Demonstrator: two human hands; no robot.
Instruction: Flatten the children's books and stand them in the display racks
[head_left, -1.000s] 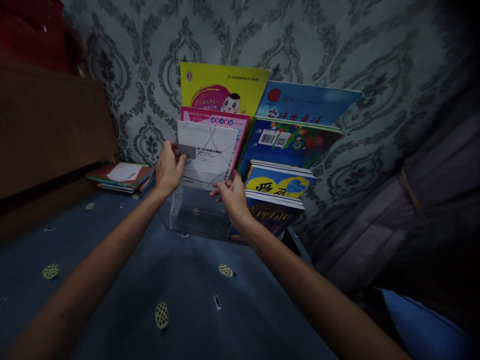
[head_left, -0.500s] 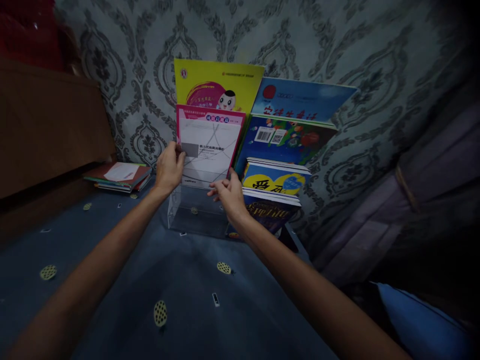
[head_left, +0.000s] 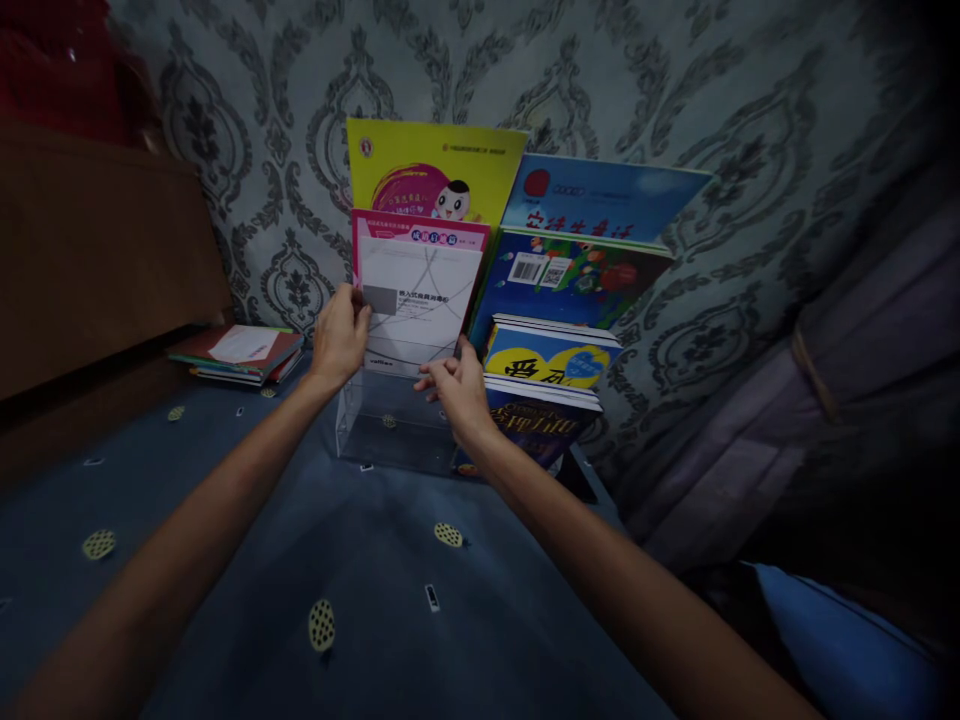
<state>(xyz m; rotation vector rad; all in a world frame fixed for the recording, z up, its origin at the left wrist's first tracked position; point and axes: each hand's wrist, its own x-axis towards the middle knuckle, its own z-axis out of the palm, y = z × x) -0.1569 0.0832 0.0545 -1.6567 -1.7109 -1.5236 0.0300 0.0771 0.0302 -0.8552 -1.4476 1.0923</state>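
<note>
My left hand (head_left: 339, 335) is closed on the left edge of a white booklet (head_left: 420, 290) with grey crossing curves and dark print. Lower down, my right hand (head_left: 459, 388) is at the booklet's bottom right edge, its fingers partly bent around the corner. Behind the white booklet a pink book (head_left: 420, 226) stands upright, and a taller yellow book (head_left: 480, 150) rises behind that. These lean back in a clear stepped rack (head_left: 397, 450), whose lowest left tier shows through below the booklet.
On the rack's right side stand a light blue book (head_left: 607, 195), a dark blue book with a barcode (head_left: 570, 280), and blue-yellow books (head_left: 547, 360) above purple ones (head_left: 536, 420). A book stack (head_left: 240, 350) lies left, by a brown cabinet (head_left: 97, 260). A curtain (head_left: 862, 360) hangs right.
Almost nothing differs. Both hands keep their places at the white booklet, and the view has shifted only slightly.
</note>
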